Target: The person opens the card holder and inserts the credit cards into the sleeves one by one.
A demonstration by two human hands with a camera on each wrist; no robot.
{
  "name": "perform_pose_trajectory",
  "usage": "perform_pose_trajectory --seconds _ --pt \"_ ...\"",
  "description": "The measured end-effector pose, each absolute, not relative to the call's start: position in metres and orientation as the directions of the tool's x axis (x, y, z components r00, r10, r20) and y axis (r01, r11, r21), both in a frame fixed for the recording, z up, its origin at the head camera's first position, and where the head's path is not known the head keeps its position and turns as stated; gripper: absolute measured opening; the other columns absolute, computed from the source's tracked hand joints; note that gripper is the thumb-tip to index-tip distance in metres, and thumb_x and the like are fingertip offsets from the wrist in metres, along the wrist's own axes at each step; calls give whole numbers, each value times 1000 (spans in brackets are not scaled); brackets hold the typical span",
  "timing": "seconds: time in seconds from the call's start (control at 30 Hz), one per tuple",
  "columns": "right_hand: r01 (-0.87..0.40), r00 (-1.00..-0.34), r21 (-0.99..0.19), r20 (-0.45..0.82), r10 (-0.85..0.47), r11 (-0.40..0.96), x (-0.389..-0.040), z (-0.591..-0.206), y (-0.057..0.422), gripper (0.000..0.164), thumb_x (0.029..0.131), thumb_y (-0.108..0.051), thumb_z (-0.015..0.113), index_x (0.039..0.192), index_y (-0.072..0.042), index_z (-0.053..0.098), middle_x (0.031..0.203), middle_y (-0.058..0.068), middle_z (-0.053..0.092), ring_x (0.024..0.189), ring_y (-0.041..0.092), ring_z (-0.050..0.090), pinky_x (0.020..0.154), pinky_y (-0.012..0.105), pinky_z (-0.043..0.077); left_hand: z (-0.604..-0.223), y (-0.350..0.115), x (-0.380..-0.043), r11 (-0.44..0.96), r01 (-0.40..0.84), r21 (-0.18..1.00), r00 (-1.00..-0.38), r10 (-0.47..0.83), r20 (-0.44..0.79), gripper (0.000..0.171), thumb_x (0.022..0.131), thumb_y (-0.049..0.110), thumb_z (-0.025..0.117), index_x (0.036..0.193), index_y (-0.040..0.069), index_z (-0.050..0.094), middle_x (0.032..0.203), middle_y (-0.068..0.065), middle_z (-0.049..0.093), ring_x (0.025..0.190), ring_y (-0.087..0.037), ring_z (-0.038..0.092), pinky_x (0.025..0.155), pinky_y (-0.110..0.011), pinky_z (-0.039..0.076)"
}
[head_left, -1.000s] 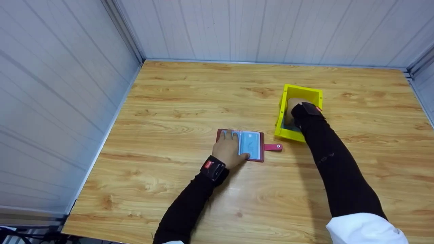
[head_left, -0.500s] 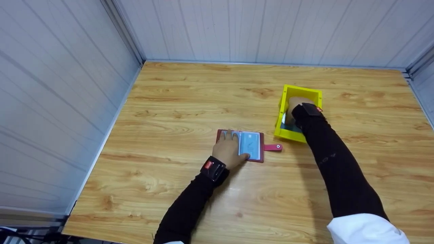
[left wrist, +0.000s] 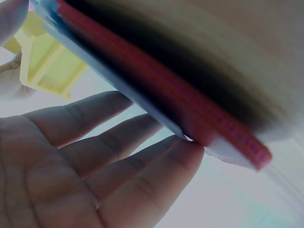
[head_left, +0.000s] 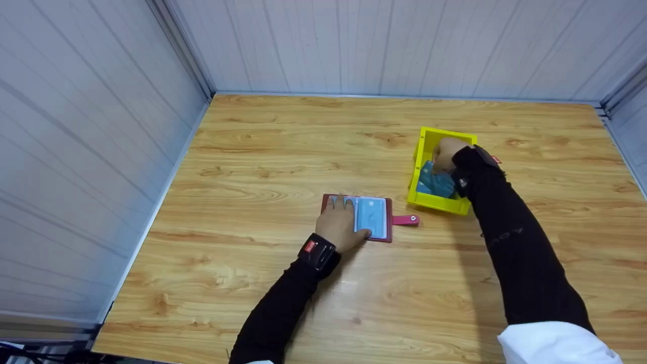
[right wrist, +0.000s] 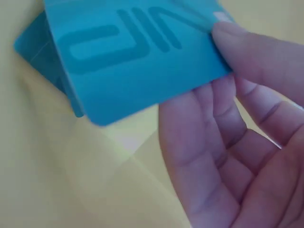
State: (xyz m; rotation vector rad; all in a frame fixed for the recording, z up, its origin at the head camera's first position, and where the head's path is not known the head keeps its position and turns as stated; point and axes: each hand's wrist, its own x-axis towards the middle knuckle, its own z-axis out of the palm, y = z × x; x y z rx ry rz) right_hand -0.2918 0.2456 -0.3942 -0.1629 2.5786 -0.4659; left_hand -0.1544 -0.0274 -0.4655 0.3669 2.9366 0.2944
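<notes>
A red card holder (head_left: 388, 225) lies spread open on the table, a blue card (head_left: 371, 215) showing in its right clear sleeve. Across its left page rests my left hand (head_left: 337, 226), fingers straight and spread, thumb at the lower edge of the right page. In the left wrist view the fingertips (left wrist: 183, 154) touch the holder's pages beside its red cover. My right hand (head_left: 448, 152) is inside the yellow bin (head_left: 437, 203), pinching a blue VIP card (right wrist: 137, 61) between thumb and fingers. Other blue cards (head_left: 438, 186) lie in the bin below it.
The holder's pink snap strap (head_left: 406, 220) points right, toward the bin. Wood-grain table (head_left: 252, 162) surrounds both. White panel walls (head_left: 323, 45) stand along the back and sides. Dark cables (head_left: 45, 354) hang at the lower left corner.
My right hand has risen a little and shifted right within the bin, now with a card pinched; the blue cards below have come into view. My left hand stays on the holder.
</notes>
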Motion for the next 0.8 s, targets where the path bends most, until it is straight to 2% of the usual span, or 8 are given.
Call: perform_pose_trajectory --seconds 0.3,0.4,0.5,0.57,0.67,0.8 --pt "-23 -880 -438 -417 -226 899 -291 -365 262 38 90 -9 62 58 -14 43 52 -4 38 48 11 42 53 25 42 -465 -28 -155 948 218 232 -958 254 -135 89 83 60 68 142 -3 47 152 -25 38 139 -43 40 105 -47 46" --pt "-20 -901 -471 -374 -220 882 -289 -352 264 37 93 -12 60 60 -13 44 55 -4 40 53 12 48 57 24 47 -466 -28 -155 949 213 231 -959 248 -138 89 82 60 68 142 -2 47 152 -25 38 139 -43 40 106 -47 45" --pt "3 -922 -514 -333 -197 858 -286 -342 264 25 96 -16 58 74 -7 51 64 -1 49 63 13 55 62 23 52 -466 -28 -156 949 205 238 -961 242 -137 88 82 59 69 142 -2 48 152 -25 38 138 -42 41 105 -47 46" --pt "25 -933 -553 -312 -179 833 -283 -337 262 20 97 -20 57 88 -3 55 76 3 56 69 13 58 63 22 54 -466 -28 -156 949 200 243 -961 239 -139 88 82 59 69 142 -2 48 152 -24 38 138 -42 41 105 -48 47" --pt "44 -946 -615 -279 -165 787 -274 -336 258 26 98 -26 56 103 0 55 92 7 62 74 12 61 66 22 55 -466 -28 -157 947 201 250 -961 240 -138 89 82 58 70 142 -3 47 152 -25 38 138 -42 41 104 -48 47" --pt "51 -956 -727 -233 -177 685 -257 -350 250 28 99 -27 56 108 -1 57 97 6 65 74 11 64 69 23 57 -467 -28 -159 946 210 246 -957 250 -145 90 83 60 68 143 -3 45 153 -25 37 140 -43 39 105 -47 47"
